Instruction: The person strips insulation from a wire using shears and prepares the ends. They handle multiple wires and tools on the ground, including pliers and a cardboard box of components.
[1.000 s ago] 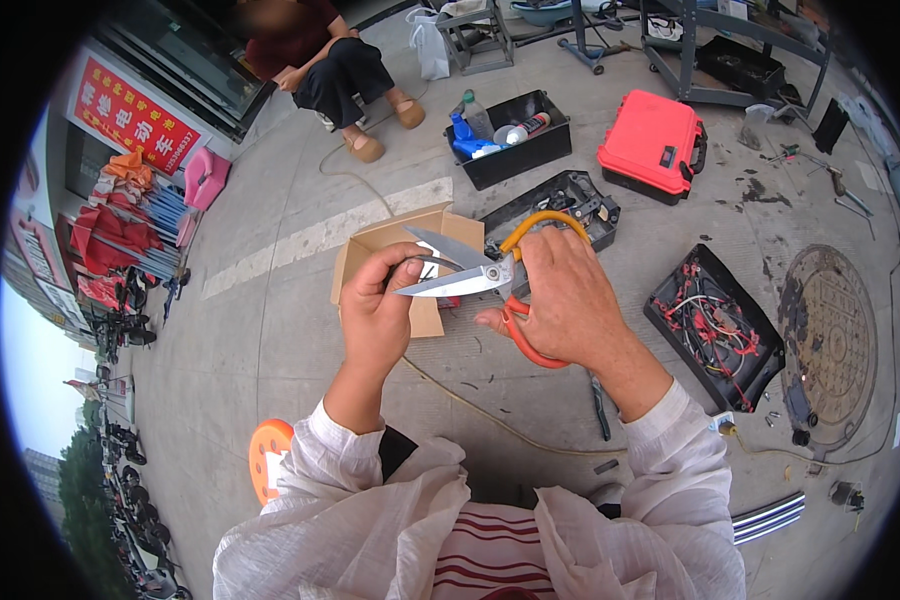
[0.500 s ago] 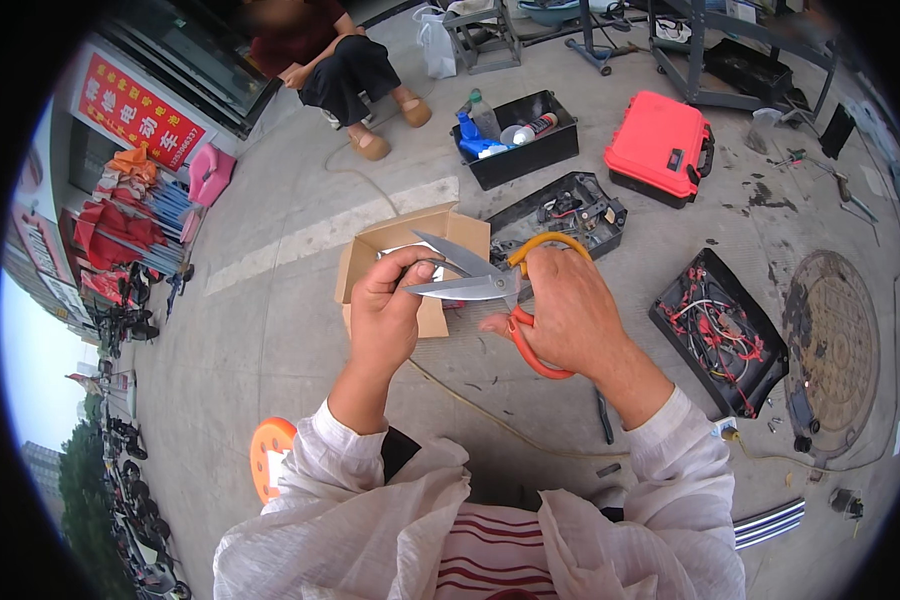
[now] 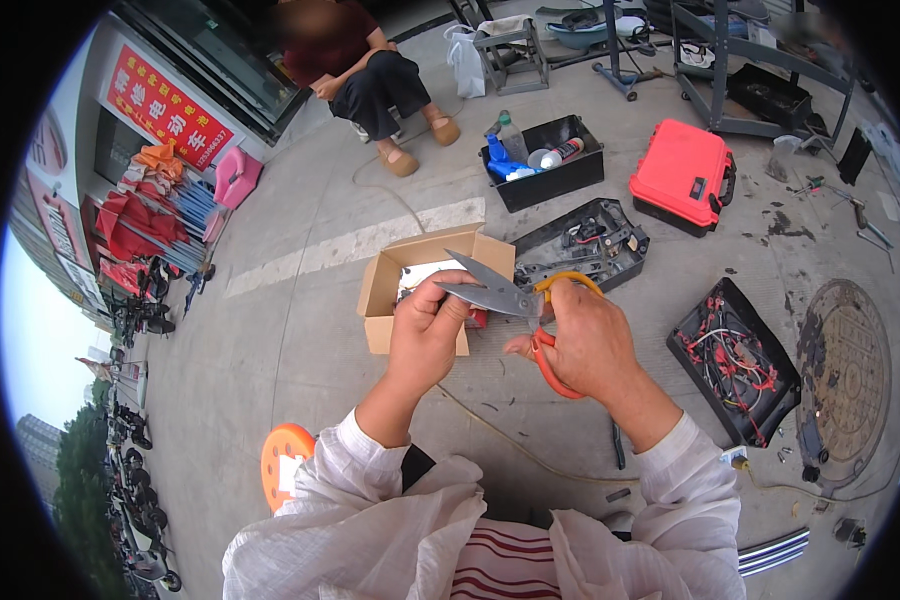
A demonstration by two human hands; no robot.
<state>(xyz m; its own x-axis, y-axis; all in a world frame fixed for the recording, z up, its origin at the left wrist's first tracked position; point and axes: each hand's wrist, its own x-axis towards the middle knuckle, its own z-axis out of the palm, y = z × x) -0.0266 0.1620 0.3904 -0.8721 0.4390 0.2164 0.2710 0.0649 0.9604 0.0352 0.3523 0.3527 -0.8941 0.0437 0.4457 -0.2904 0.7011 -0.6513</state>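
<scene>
My right hand (image 3: pixel 592 338) holds a pair of large scissors (image 3: pixel 505 297) with orange-yellow and red handles, fingers through the loops and thumb apart below. The blades point left, a little apart, just above the fingertips of my left hand (image 3: pixel 420 330). That hand is closed in a pinch; the thin dark strip seen in it earlier is now mostly hidden by fingers and blades. Below and behind lies an open cardboard box (image 3: pixel 380 338) with white and red things inside, partly covered by my left hand.
Beyond the scissors lie a black casing with parts (image 3: pixel 625 245), a black bin of bottles (image 3: pixel 560 185) and a red hard case (image 3: pixel 682 170). To the right is a black tray of tangled wires (image 3: pixel 785 405) by a manhole cover (image 3: pixel 845 370). An orange stool (image 3: pixel 285 440) stands at left. A person (image 3: pixel 390 90) sits far off.
The scissor blades have closed partway and tilted, now passing over my left fingertips. The whole scene has shifted slightly right and down in view.
</scene>
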